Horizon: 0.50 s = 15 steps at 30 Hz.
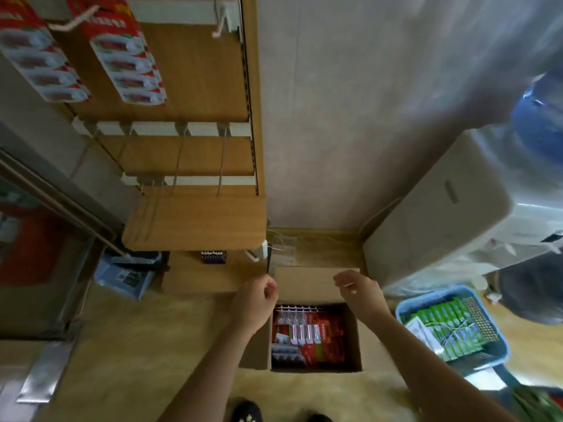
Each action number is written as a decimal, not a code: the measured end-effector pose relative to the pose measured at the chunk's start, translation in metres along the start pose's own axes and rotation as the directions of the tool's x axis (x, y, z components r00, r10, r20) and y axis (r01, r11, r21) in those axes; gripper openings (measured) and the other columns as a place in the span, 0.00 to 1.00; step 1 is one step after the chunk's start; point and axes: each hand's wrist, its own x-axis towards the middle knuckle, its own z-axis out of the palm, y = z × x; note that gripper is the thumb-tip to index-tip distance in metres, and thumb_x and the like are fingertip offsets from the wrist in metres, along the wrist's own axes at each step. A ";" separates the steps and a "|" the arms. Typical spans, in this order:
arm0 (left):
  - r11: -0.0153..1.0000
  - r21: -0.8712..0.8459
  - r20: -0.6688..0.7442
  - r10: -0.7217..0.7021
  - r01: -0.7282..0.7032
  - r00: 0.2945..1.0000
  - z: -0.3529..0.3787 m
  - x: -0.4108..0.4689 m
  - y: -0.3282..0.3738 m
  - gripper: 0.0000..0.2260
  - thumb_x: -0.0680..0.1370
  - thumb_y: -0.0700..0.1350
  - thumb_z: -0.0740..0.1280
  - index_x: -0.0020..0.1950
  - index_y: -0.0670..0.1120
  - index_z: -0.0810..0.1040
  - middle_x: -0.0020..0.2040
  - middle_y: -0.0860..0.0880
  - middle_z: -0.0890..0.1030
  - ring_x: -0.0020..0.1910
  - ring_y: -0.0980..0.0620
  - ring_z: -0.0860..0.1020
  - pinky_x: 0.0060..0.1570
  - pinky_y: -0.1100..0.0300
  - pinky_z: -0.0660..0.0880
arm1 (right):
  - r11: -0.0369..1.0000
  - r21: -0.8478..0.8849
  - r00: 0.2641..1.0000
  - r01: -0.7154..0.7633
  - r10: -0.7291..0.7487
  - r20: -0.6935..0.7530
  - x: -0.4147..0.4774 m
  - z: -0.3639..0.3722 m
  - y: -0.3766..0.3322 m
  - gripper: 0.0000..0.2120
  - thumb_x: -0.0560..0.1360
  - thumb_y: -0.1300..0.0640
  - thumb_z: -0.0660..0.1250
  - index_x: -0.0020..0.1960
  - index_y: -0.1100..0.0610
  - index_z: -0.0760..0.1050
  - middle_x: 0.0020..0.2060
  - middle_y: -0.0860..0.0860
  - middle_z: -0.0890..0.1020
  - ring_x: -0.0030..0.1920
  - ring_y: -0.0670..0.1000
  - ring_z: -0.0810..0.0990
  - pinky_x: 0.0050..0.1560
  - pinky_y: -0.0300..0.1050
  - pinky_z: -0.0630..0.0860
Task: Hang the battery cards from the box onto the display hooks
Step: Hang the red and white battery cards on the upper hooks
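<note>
An open cardboard box [353, 339] on the floor holds several red battery cards [307, 333]. My left hand [257, 295] hovers over the box's left edge with its fingers curled into a loose fist and nothing in it. My right hand [358, 289] hangs above the box's far flap, fingers loosely bent, holding nothing. On the wooden display [195, 86] at upper left, two bunches of red battery cards [128, 59] hang from the top hooks. Lower rows of metal hooks [222, 159] are bare.
A blue basket [405, 309] of green packs stands right of the box. A big white appliance under plastic sheet [441, 214] fills the right. A small clear stand [285, 249] sits behind the box. My dark slippers [246, 411] show at the bottom.
</note>
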 end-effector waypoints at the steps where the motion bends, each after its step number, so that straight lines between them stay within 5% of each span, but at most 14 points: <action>1: 1.000 0.003 0.036 -0.013 0.012 0.999 0.013 0.001 -0.002 0.05 0.78 0.45 0.62 0.49 0.48 0.77 0.44 0.55 0.78 0.40 0.60 0.75 0.34 0.72 0.67 | 1.000 -0.006 1.000 -0.005 0.005 0.013 0.003 0.004 0.012 0.14 0.73 0.67 0.61 0.54 0.54 0.78 0.49 0.50 0.82 0.47 0.47 0.78 0.49 0.35 0.70; 5: 0.999 0.000 0.128 -0.048 0.049 0.991 0.073 0.014 -0.021 0.03 0.77 0.46 0.63 0.47 0.50 0.77 0.44 0.55 0.80 0.41 0.59 0.78 0.43 0.63 0.77 | 1.000 -0.002 0.999 -0.018 0.018 0.034 0.017 0.030 0.063 0.12 0.75 0.65 0.61 0.53 0.55 0.79 0.48 0.48 0.81 0.47 0.47 0.78 0.47 0.36 0.72; 10: 0.997 -0.045 0.247 -0.055 0.068 0.967 0.173 0.038 -0.059 0.05 0.78 0.41 0.63 0.51 0.43 0.77 0.44 0.50 0.78 0.43 0.57 0.75 0.40 0.72 0.69 | 0.995 0.038 0.996 -0.088 0.088 0.013 0.052 0.087 0.146 0.10 0.75 0.61 0.61 0.45 0.48 0.78 0.43 0.45 0.78 0.42 0.46 0.77 0.37 0.34 0.69; 13: 0.997 -0.028 0.306 -0.057 0.069 0.950 0.236 0.052 -0.097 0.03 0.77 0.40 0.63 0.48 0.45 0.77 0.43 0.52 0.77 0.45 0.54 0.77 0.46 0.66 0.74 | 0.989 0.019 0.988 -0.147 0.146 0.050 0.074 0.130 0.197 0.08 0.78 0.57 0.59 0.51 0.50 0.76 0.43 0.45 0.76 0.39 0.40 0.73 0.34 0.28 0.66; 15: 0.999 -0.006 0.310 -0.039 0.043 0.950 0.277 0.069 -0.126 0.03 0.77 0.41 0.63 0.46 0.46 0.77 0.43 0.51 0.78 0.45 0.53 0.78 0.48 0.61 0.76 | 0.983 0.049 0.983 -0.176 0.173 0.054 0.093 0.163 0.233 0.07 0.78 0.55 0.59 0.50 0.49 0.75 0.45 0.46 0.78 0.43 0.43 0.77 0.40 0.33 0.73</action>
